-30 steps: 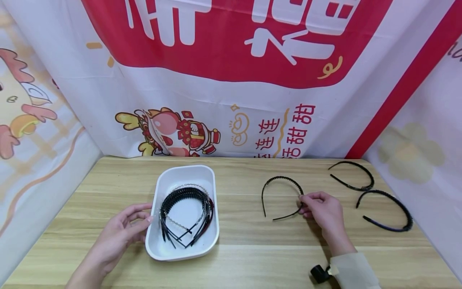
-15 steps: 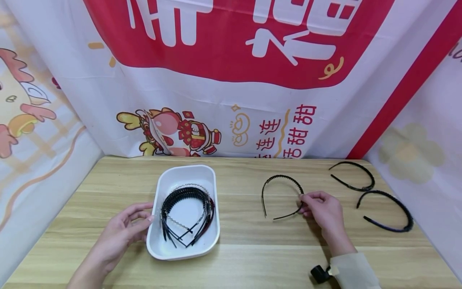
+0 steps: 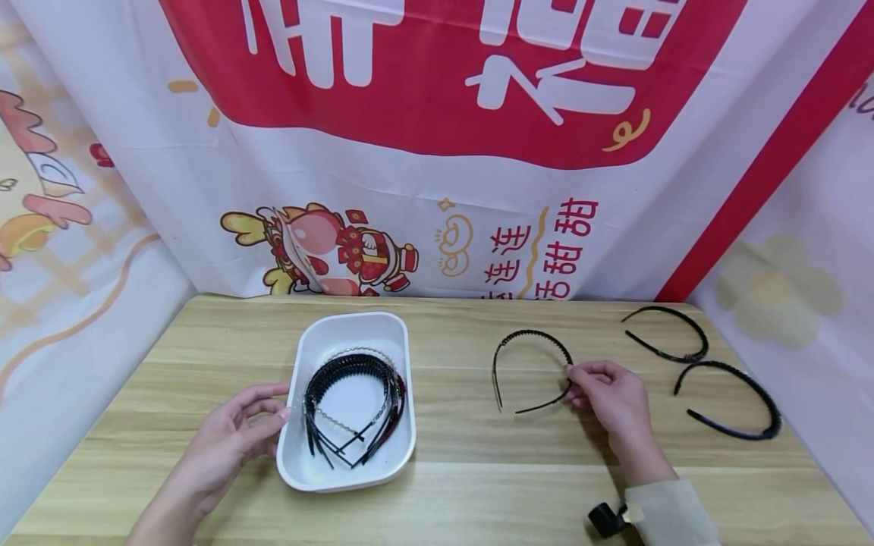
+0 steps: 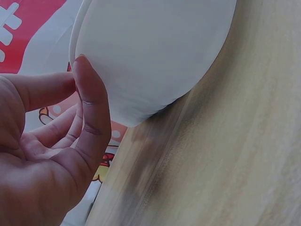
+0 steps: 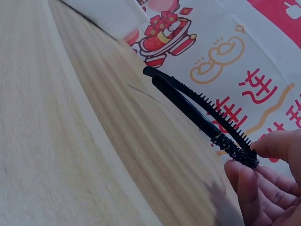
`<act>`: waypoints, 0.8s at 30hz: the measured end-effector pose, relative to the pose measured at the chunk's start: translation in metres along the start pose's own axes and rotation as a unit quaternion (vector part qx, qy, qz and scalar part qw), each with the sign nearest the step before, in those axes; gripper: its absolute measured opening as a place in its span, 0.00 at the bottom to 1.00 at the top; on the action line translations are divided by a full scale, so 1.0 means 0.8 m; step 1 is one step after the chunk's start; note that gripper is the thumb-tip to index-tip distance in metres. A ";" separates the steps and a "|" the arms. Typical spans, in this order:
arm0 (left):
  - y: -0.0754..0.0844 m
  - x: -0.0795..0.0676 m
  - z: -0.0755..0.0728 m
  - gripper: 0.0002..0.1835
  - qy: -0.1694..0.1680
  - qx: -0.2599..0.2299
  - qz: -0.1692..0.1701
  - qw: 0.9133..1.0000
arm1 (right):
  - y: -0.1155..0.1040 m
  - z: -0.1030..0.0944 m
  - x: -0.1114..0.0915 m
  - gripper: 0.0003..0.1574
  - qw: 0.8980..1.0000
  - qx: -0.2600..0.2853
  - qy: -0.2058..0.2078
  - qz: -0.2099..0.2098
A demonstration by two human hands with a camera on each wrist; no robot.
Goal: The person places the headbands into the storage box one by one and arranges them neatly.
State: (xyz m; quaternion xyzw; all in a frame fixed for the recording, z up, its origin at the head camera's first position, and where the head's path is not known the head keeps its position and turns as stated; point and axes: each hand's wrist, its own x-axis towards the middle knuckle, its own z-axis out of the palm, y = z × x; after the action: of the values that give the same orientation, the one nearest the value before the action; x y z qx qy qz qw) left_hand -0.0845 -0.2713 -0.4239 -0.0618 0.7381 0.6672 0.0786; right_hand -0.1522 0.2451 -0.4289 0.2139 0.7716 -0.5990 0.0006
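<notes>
A white plastic tub stands at centre left, with several headbands, mostly black, lying overlapped inside. My left hand is at its left side, thumb and fingers pinching the rim; in the left wrist view the thumb lies against the outer wall. To the right, my right hand pinches a thin black headband by its right side, its two ends pointing toward me. Small teeth line this headband, and the right wrist view shows a glittery beaded section close to the fingertips.
Two more black headbands, one farther back and one nearer, lie at the right of the wooden table. Printed cloth hangs along the back and sides. A small black device sits at the right cuff.
The held headband has turned very slightly, its left end shifting a little left. Both hands and the tub stay practically where they were.
</notes>
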 end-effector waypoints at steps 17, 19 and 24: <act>-0.001 0.000 0.001 0.24 -0.001 0.001 0.003 1.000 | -0.011 0.000 -0.009 0.23 0.999 0.030 -0.011 -0.020; 0.000 0.000 0.001 0.24 -0.001 0.002 0.003 1.000 | -0.012 0.000 -0.010 0.22 0.999 0.033 -0.011 -0.022; 0.002 -0.001 0.002 0.24 0.003 0.003 -0.004 1.000 | -0.013 0.000 -0.011 0.23 0.999 0.032 -0.013 -0.025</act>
State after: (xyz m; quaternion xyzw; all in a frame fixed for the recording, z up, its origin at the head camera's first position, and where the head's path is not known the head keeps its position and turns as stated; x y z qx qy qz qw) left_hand -0.0842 -0.2699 -0.4223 -0.0664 0.7401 0.6646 0.0790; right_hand -0.1476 0.2402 -0.4167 0.1872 0.7568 -0.6262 -0.0114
